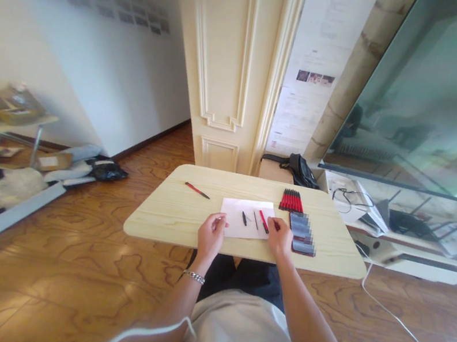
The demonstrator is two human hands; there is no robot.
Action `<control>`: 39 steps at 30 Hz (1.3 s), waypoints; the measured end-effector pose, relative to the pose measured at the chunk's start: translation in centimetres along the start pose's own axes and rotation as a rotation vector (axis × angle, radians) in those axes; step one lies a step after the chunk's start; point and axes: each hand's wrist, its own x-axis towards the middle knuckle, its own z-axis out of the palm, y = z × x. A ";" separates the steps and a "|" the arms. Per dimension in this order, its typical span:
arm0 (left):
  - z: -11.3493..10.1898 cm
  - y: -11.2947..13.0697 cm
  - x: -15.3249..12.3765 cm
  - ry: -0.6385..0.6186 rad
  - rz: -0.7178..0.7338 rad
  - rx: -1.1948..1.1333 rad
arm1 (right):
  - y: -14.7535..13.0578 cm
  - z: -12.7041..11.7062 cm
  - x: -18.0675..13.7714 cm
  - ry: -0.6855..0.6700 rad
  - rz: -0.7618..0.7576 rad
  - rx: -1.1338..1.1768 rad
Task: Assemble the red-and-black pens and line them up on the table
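A white sheet of paper point(247, 216) lies on a small light wooden table point(169, 213). On the sheet lie a short black pen part point(244, 218), a thin dark rod point(256, 220) and a red pen barrel point(263, 220). My left hand point(211, 234) rests at the sheet's left edge with fingers curled. My right hand point(279, 235) sits at the sheet's right edge, its fingers pinched on the lower end of the red barrel.
A row of several red and black pens point(292, 201) lies behind the sheet, a blurred dark flat object point(302, 234) beside my right hand, one whole red pen point(197, 190) at the far left. A big screen point(438, 95), cables point(396, 321) and floor clutter point(11, 181) surround the table.
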 end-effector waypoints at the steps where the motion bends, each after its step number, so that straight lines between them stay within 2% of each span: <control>1: -0.1 -0.3 0.0 0.003 0.012 0.040 | 0.1 0.0 0.1 -0.009 0.027 0.008; 8: -0.2 -1.2 -0.7 -0.053 0.110 0.217 | 0.0 -0.2 0.2 -0.058 0.043 -0.010; 15: -0.3 -1.1 -0.8 -0.070 0.157 0.274 | 0.5 -0.1 0.3 -0.101 0.007 -0.085; 22: -0.1 -1.1 -0.9 -0.089 0.167 0.321 | -0.4 -0.2 2.1 -0.275 -0.063 -0.364; 30: -0.1 -0.9 -0.9 -0.096 0.174 0.351 | -0.8 1.6 3.2 -0.313 -0.079 -0.639; 35: 0.0 -0.8 -0.8 -0.094 0.161 0.348 | -1.1 1.2 3.6 -0.333 -0.060 -0.647; 39: -0.1 -0.2 -1.0 -0.071 0.164 0.308 | -1.9 0.6 3.2 -0.270 -0.065 -0.477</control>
